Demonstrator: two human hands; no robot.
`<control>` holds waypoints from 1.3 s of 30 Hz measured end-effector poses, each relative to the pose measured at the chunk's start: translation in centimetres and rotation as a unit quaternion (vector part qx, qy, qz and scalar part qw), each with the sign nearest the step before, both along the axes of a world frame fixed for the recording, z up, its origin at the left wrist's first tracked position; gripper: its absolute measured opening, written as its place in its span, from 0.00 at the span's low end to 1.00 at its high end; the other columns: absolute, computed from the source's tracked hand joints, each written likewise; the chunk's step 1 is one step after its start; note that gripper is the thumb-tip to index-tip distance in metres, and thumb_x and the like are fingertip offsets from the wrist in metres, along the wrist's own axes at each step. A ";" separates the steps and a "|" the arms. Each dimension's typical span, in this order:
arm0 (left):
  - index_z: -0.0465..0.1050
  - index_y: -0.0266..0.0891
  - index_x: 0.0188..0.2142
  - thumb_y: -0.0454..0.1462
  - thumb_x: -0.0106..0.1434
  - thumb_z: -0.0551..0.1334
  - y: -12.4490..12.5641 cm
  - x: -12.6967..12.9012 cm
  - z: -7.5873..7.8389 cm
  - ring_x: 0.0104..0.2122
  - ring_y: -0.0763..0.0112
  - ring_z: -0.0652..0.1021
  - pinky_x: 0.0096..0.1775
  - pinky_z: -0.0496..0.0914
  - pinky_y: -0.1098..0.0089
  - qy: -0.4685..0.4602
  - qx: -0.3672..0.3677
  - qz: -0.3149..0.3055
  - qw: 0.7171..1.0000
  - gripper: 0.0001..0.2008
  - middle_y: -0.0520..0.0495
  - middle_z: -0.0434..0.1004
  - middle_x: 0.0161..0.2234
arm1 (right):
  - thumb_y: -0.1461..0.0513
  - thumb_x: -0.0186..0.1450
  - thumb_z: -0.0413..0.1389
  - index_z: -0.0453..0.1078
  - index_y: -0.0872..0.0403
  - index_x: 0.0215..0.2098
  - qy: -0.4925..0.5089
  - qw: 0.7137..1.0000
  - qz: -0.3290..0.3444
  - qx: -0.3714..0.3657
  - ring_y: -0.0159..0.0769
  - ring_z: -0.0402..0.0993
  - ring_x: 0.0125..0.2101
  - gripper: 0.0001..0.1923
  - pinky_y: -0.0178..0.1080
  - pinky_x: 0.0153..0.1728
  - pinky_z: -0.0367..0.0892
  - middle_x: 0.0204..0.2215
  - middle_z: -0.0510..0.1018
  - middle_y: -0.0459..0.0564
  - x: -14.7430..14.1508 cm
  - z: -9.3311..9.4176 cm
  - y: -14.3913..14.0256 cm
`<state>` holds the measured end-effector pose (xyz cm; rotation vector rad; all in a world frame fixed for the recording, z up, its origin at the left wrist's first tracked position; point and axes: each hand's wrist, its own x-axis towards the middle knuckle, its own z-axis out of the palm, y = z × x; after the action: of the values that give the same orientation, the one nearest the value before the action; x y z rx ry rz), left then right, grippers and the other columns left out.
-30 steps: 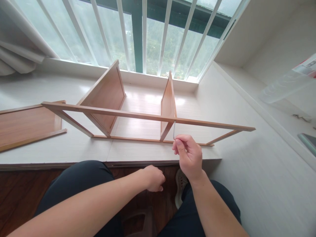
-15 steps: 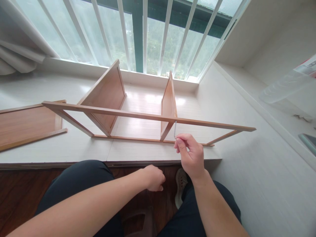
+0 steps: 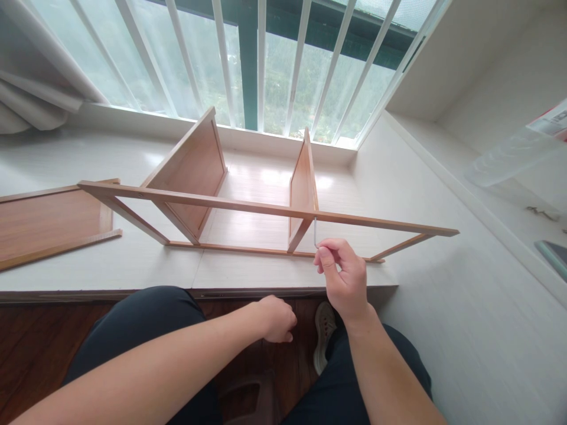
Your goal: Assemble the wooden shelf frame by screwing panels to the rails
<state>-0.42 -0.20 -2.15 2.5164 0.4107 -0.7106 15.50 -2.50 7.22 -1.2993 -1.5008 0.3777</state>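
Hex key [image 3: 315, 231] pinched atop right hand [image 3: 345, 277]

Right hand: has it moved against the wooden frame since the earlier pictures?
Yes, slightly: the right hand with the hex key has drifted rightward along the wooden frame.

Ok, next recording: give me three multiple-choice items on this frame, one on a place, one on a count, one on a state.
1. Where does the hex key meet the shelf frame?
A. under the front rail, beside the right divider
B. at the frame's far left corner
C. on the loose panel

2. How many upright dividers stand inside the frame?
A. one
B. two
C. four

3. What is the left hand doing?
A. gripping the rail
B. curled into a loose fist, off the frame
C. holding a screwdriver

Answers: 1 A, the right hand pinches it there; 2 B, two boards stand upright; 3 B, it rests low, near the knees.
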 end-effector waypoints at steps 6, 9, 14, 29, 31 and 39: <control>0.84 0.42 0.44 0.48 0.68 0.64 0.0 0.0 -0.1 0.44 0.44 0.83 0.40 0.77 0.55 0.003 0.001 0.001 1.000 0.15 0.36 0.84 0.44 | 0.62 0.74 0.54 0.70 0.52 0.42 -0.007 1.000 -0.013 0.000 0.31 0.71 0.25 0.03 0.36 0.30 0.68 0.27 0.75 0.43 0.1 0.2 -0.2; 0.84 0.42 0.44 0.48 0.68 0.64 0.0 0.0 -0.1 0.44 0.44 0.83 0.41 0.77 0.55 0.005 0.000 0.001 1.000 0.15 0.37 0.84 0.45 | 0.62 0.74 0.54 0.70 0.52 0.41 -0.015 1.000 -0.014 0.000 0.30 0.70 0.24 0.04 0.36 0.29 0.67 0.25 0.74 0.43 0.1 0.3 -0.2; 0.83 0.42 0.45 0.48 0.68 0.63 0.0 0.0 0.0 0.45 0.44 0.83 0.41 0.77 0.55 0.006 -0.001 0.000 1.000 0.15 0.37 0.84 0.45 | 0.60 0.74 0.54 0.70 0.52 0.40 -0.020 1.000 -0.009 -0.008 0.31 0.69 0.24 0.05 0.36 0.29 0.66 0.25 0.72 0.43 0.0 0.5 -0.1; 0.83 0.42 0.45 0.48 0.68 0.63 0.0 0.1 -0.3 0.45 0.44 0.83 0.41 0.77 0.55 0.011 -0.007 0.001 1.000 0.15 0.37 0.84 0.45 | 0.61 0.73 0.56 0.72 0.51 0.46 0.009 0.997 -0.065 0.050 0.32 0.72 0.26 0.05 0.38 0.31 0.71 0.28 0.76 0.45 -0.2 0.1 -0.1; 0.83 0.41 0.45 0.47 0.68 0.63 0.0 0.1 -0.3 0.45 0.44 0.83 0.41 0.77 0.55 0.013 -0.008 0.000 1.000 0.16 0.36 0.84 0.46 | 0.61 0.73 0.57 0.72 0.50 0.47 0.007 0.996 -0.071 0.057 0.32 0.72 0.26 0.06 0.39 0.32 0.71 0.29 0.76 0.45 -0.1 -0.1 0.0; 0.83 0.42 0.45 0.47 0.68 0.63 0.1 0.2 -0.1 0.46 0.44 0.83 0.41 0.77 0.55 0.022 -0.007 -0.001 1.000 0.15 0.36 0.84 0.46 | 0.60 0.73 0.56 0.72 0.50 0.46 -0.004 0.995 -0.061 0.079 0.34 0.74 0.27 0.05 0.40 0.32 0.73 0.30 0.78 0.46 -0.2 -0.3 0.3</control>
<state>-0.19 -0.13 -2.26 2.4923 0.4178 -0.7693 15.33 -2.17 6.95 -1.2610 -1.4190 0.1721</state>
